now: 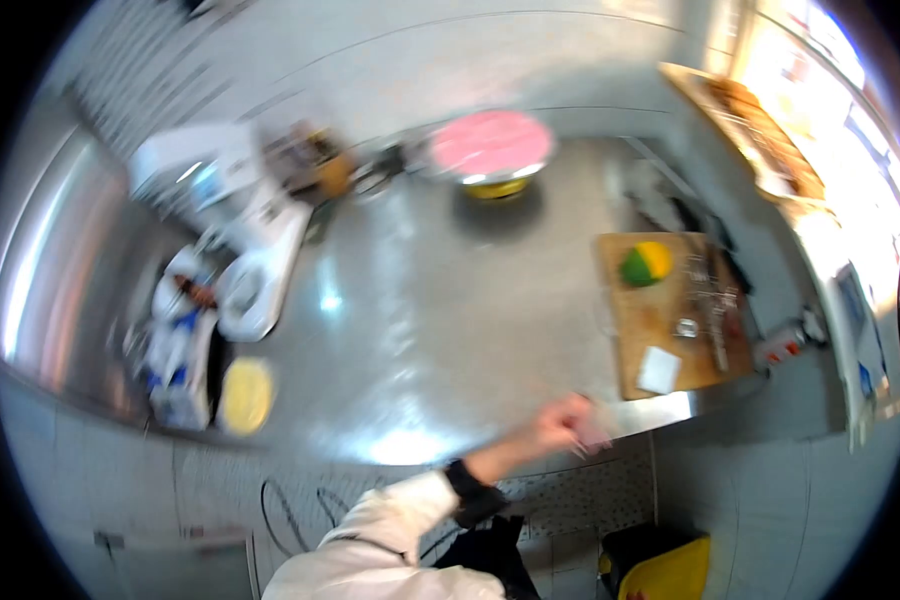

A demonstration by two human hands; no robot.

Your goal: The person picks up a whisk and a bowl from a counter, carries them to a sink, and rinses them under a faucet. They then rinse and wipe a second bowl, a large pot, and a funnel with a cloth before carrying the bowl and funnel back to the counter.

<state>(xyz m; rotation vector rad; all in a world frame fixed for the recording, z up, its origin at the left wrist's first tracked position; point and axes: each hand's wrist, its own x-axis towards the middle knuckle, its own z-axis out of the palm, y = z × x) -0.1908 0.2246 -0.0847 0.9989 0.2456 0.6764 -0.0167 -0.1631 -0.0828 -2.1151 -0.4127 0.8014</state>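
My left hand (567, 422), in a white sleeve with a black cuff, reaches over the front edge of the metal table (450, 330). Its fingers are closed on a blurred pinkish thing (593, 432) that I cannot make out. Just beyond the hand lies a wooden board (635, 335), bearing a green and yellow round thing (646, 264), a white square (659, 370), a small shiny item (686, 328) and blurred metal tools (715, 310). My right hand does not show.
A pink-topped round stand (492, 145) stands at the back. On the left are a white mixer (205, 180), a container with packets (182, 375) and a pale yellow oval thing (247, 395). A yellow and black bin (670, 570) stands below at right; a wooden sill (760, 140) runs above it.
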